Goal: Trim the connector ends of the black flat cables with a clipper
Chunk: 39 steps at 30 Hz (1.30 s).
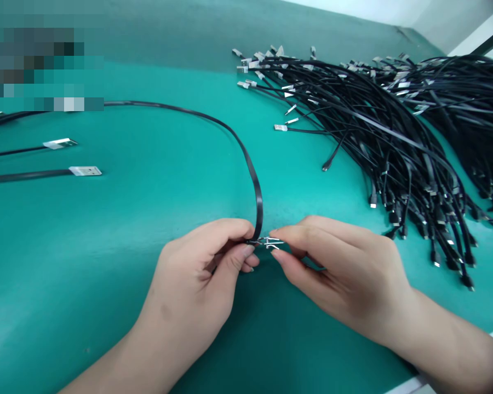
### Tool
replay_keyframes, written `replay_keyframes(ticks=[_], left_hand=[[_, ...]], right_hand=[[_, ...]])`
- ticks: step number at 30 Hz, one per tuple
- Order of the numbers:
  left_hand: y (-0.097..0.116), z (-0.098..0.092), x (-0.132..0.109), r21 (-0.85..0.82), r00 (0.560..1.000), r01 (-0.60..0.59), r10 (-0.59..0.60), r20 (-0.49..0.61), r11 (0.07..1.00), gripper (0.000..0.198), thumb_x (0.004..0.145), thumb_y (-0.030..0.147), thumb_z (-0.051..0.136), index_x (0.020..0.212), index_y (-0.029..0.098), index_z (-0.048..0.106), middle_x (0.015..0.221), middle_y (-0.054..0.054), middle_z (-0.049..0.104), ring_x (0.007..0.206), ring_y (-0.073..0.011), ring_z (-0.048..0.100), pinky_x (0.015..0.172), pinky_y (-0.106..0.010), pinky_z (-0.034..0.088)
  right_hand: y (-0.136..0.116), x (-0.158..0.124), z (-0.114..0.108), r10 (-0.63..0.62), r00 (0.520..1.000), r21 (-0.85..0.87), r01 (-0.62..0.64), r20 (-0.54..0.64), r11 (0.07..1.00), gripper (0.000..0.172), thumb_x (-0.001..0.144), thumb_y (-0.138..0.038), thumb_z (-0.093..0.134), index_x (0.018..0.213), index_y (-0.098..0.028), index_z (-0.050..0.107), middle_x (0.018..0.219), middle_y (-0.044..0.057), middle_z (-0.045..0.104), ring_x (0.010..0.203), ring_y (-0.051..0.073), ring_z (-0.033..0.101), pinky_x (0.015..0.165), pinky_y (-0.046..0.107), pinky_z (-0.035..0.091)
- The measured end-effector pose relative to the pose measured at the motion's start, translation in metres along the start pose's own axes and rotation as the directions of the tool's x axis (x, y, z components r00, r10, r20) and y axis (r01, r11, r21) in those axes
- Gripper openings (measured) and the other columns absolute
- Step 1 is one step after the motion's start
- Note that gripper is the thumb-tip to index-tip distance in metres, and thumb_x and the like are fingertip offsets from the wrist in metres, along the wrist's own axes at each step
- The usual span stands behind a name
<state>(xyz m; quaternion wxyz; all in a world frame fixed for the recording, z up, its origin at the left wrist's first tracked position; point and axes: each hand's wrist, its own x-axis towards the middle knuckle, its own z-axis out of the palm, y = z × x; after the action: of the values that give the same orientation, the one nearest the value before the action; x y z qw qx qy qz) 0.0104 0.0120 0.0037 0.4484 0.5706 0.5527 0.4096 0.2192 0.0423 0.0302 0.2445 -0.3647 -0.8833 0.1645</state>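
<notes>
A flat black cable arcs over the green work surface and comes down to my left hand. Thumb and fingers of that hand pinch the cable close to its end. Opposite it, the thumb and forefinger of my right hand grip a small silver metal piece with thin prongs. Its left side meets the cable end at my left fingertips; the fingers partly cover this spot, and the exact kind of metal piece cannot be made out.
A large bundle of black cables with metal plugs lies at the right, a second bundle behind it. Two loose USB plugs point in from the left. The upper left corner is blurred out. A pale table edge shows lower right.
</notes>
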Motion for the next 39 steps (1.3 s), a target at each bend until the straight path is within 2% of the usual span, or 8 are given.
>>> replay_keyframes(ticks=[5, 19, 23, 25, 28, 31, 36, 39], left_hand=[[0.0, 0.0, 0.0, 0.027, 1.0, -0.012, 0.012, 0.0, 1.0, 0.02, 0.098, 0.012, 0.063, 0.1, 0.03, 0.073, 0.087, 0.009, 0.077, 0.075, -0.0078, 0.074, 0.072, -0.017, 0.059], [-0.001, -0.002, 0.001, 0.069, 1.0, -0.028, 0.027, 0.008, 0.997, 0.02, 0.098, 0.012, 0.063, 0.1, 0.029, 0.073, 0.084, 0.009, 0.076, 0.073, -0.0083, 0.073, 0.071, -0.018, 0.058], [0.002, 0.001, 0.002, 0.016, 1.0, 0.009, -0.009, 0.007, 1.0, 0.019, 0.096, 0.012, 0.064, 0.098, 0.028, 0.073, 0.083, 0.008, 0.077, 0.073, -0.0087, 0.075, 0.071, -0.016, 0.06], [0.005, 0.002, 0.002, -0.05, 0.998, 0.061, -0.062, -0.011, 0.997, 0.014, 0.095, 0.013, 0.065, 0.096, 0.026, 0.072, 0.082, 0.006, 0.078, 0.071, -0.0092, 0.076, 0.068, -0.015, 0.062], [0.01, 0.003, 0.003, -0.141, 0.986, 0.156, -0.164, -0.045, 0.978, 0.003, 0.093, 0.02, 0.069, 0.092, 0.023, 0.069, 0.075, 0.004, 0.077, 0.065, -0.0104, 0.076, 0.06, -0.013, 0.061], [0.012, 0.003, 0.004, -0.204, 0.971, 0.213, -0.23, -0.061, 0.955, 0.008, 0.091, 0.025, 0.075, 0.091, 0.021, 0.068, 0.07, 0.003, 0.076, 0.062, -0.0102, 0.074, 0.057, -0.012, 0.06], [0.012, 0.004, 0.008, -0.276, 0.969, 0.209, -0.237, -0.074, 0.938, 0.01, 0.088, 0.022, 0.077, 0.092, 0.02, 0.068, 0.069, 0.005, 0.075, 0.06, -0.0089, 0.074, 0.058, -0.01, 0.06], [0.012, 0.005, 0.008, -0.295, 0.972, 0.201, -0.228, -0.062, 0.934, 0.01, 0.086, 0.02, 0.078, 0.09, 0.019, 0.068, 0.068, 0.005, 0.074, 0.058, -0.0077, 0.073, 0.058, -0.009, 0.059]], right_hand=[[0.001, 0.0, -0.001, -0.005, 1.0, 0.007, 0.005, 0.008, 1.0, 0.014, 0.103, -0.019, 0.063, 0.09, -0.018, 0.067, 0.09, 0.003, 0.075, 0.072, 0.012, 0.064, 0.062, 0.026, 0.047], [0.0, -0.002, -0.001, -0.009, 1.0, -0.027, 0.009, 0.006, 1.0, 0.018, 0.103, -0.021, 0.063, 0.086, -0.019, 0.066, 0.085, 0.002, 0.074, 0.067, 0.012, 0.062, 0.06, 0.026, 0.044], [0.0, -0.001, -0.001, -0.014, 1.0, -0.018, 0.014, -0.011, 1.0, 0.013, 0.103, -0.02, 0.064, 0.091, -0.019, 0.068, 0.083, 0.002, 0.072, 0.066, 0.012, 0.06, 0.06, 0.025, 0.045], [0.0, 0.001, -0.001, 0.015, 0.998, -0.022, -0.016, -0.054, 1.0, 0.007, 0.102, -0.018, 0.065, 0.097, -0.019, 0.07, 0.079, 0.0, 0.071, 0.065, 0.012, 0.06, 0.059, 0.025, 0.045], [0.0, 0.005, -0.002, 0.085, 0.976, -0.055, -0.098, -0.201, 0.994, 0.005, 0.099, -0.016, 0.067, 0.099, -0.018, 0.071, 0.068, -0.002, 0.064, 0.058, 0.012, 0.056, 0.056, 0.026, 0.044], [0.0, 0.007, -0.001, 0.113, 0.958, -0.023, -0.123, -0.263, 0.992, 0.004, 0.096, -0.017, 0.067, 0.095, -0.018, 0.071, 0.065, -0.002, 0.061, 0.054, 0.011, 0.053, 0.053, 0.027, 0.042], [0.0, 0.004, 0.005, 0.155, 0.985, 0.23, -0.135, -0.075, 0.964, 0.029, 0.094, -0.014, 0.064, 0.123, -0.015, 0.069, 0.07, -0.005, 0.062, 0.052, 0.009, 0.049, 0.051, 0.022, 0.043], [-0.001, 0.004, 0.008, 0.141, 0.99, 0.307, -0.137, 0.01, 0.942, 0.038, 0.09, -0.01, 0.063, 0.127, -0.013, 0.069, 0.069, -0.006, 0.061, 0.052, 0.007, 0.047, 0.051, 0.02, 0.041]])
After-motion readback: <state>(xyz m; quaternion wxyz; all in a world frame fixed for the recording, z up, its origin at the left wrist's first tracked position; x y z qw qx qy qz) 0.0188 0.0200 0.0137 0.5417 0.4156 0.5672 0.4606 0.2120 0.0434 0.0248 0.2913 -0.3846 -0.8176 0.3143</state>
